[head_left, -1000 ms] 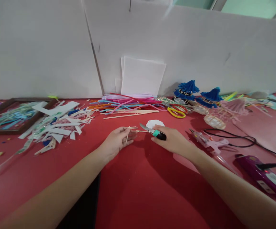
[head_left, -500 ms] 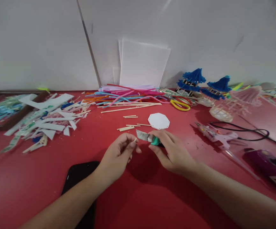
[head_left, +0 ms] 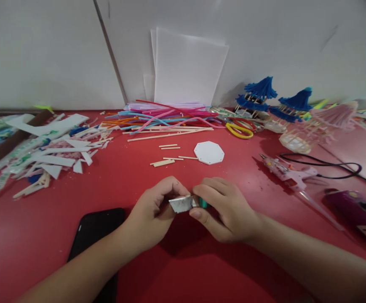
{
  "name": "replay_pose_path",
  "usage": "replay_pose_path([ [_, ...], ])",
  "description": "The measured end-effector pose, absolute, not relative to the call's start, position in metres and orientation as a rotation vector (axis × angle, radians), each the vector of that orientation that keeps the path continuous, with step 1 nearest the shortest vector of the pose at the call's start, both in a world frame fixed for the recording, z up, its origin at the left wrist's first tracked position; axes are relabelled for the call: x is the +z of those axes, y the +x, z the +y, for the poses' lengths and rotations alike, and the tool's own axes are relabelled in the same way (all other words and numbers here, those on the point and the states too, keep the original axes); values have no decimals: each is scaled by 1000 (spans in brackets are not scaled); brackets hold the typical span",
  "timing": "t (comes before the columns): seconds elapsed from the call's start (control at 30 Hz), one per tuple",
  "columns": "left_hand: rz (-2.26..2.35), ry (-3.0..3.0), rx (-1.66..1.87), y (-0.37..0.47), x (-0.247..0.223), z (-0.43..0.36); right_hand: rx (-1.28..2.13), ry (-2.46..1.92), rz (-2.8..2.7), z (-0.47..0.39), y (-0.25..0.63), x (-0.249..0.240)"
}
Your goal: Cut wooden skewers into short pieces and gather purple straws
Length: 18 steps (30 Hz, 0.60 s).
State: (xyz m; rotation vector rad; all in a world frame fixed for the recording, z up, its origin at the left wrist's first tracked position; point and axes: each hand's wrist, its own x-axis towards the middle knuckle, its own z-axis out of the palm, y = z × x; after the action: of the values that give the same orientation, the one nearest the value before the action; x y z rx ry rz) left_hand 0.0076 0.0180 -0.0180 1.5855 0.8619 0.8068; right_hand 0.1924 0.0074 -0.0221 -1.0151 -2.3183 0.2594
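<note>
red table (head_left: pixel 157 273); over it the person's right hand (head_left: pixel 225 210), fingers clamped on a green-handled cutter (head_left: pixel 203 203); left hand (head_left: pixel 154 210) curled just beside the blade (head_left: pixel 179 205), cannot tell what its fingers grip; beyond, white octagonal plate (head_left: pixel 209 152); short wooden sticks (head_left: pixel 164 163) left of it

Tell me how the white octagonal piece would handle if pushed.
The white octagonal piece lies flat, so it would probably slide rather than tip. It looks thin, so likely light, and its straight-sided outline should keep it from rolling. Pushed left, it might nudge the thin stick at its edge.
</note>
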Motion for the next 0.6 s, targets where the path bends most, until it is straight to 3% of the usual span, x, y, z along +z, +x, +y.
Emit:
replay_pose_path([
  [0.6,839,1539,813,8,-16,18,363,-978,-2296,6,192,-22],
])
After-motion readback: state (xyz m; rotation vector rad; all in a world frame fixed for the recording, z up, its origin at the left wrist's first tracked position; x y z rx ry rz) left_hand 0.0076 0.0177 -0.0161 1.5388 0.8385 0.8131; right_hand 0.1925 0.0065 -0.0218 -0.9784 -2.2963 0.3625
